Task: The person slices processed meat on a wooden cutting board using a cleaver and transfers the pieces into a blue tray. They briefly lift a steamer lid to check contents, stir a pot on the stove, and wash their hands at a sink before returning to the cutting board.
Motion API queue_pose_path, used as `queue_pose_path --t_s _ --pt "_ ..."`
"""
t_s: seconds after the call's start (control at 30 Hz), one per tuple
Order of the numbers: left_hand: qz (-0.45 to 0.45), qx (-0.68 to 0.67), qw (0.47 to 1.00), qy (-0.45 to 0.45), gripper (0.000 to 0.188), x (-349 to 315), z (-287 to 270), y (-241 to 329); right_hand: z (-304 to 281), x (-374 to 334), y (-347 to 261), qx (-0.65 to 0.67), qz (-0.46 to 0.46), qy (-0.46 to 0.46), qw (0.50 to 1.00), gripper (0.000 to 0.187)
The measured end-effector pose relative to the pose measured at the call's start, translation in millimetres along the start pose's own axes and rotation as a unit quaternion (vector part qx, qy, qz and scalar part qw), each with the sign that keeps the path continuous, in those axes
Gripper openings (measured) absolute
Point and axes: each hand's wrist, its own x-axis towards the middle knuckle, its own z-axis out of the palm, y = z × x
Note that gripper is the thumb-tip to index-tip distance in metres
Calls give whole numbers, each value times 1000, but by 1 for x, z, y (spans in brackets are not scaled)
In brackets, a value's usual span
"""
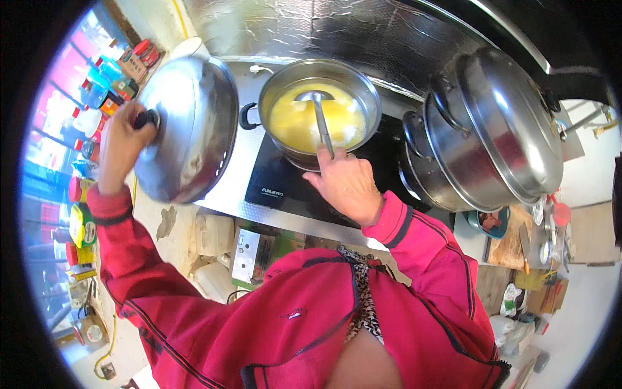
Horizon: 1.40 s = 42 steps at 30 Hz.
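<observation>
My left hand is closed round the dark knob of a large domed metal lid, which is tilted on its side left of the pot. My right hand grips the handle of a metal ladle. The ladle's head rests in yellow liquid with pale, whitish patches. That liquid fills much of a steel pot with a dark side handle, standing on a black cooktop.
At the right a big stacked steamer pot stands beside the cooktop. Jars and bottles line the windowsill at the left. Farther right are a cutting board with a knife and a bowl of reddish food. Shiny foil covers the back wall.
</observation>
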Motion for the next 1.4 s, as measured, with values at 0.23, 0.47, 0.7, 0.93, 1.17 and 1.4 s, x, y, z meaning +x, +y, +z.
queue_pose_path --t_s 0.23,0.47,0.7,0.93,1.17,1.4 --pt "-127 -29 991 -1 31 -129 28 -49 13 6 28 -101 -28 18 994 15" --pt "-198 -87 976 7 28 -189 57 -61 -9 -1 47 -151 5 -3 989 19" --pt "-158 -93 982 34 28 -183 74 -55 -68 -23 59 -179 -17 -82 980 18" --pt "-154 -91 984 6 31 -175 68 -49 -105 -24 52 -77 -35 -146 986 22" --pt "-121 -101 987 23 31 -177 70 -40 -47 -13 39 -95 -3 -35 995 22" --pt "-113 -81 990 19 31 -182 66 -36 3 18 55 -150 -13 49 987 8"
